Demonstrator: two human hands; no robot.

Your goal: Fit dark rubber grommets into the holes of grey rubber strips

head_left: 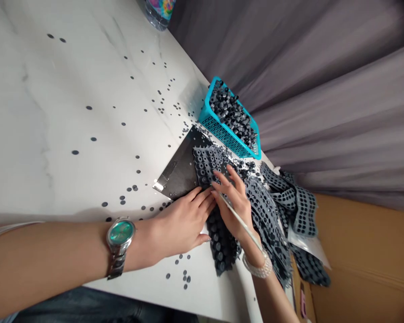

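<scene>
My left hand (182, 224) lay flat and open on the dotted sheet (208, 163), and my right hand (232, 202) pinched one thin pale stick (239, 222). One teal basket (218, 130) sat far, full of dark rolled pieces (232, 112). Dotted strips (272, 215) heaped right; dozens of dark discs (89, 107) littered the white marble table (54, 112).

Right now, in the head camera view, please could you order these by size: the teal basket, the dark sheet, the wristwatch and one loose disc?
Largest: the teal basket and the dark sheet look alike, and the sheet is partly covered, so I cannot rank them. Next: the wristwatch. Smallest: the loose disc.
</scene>
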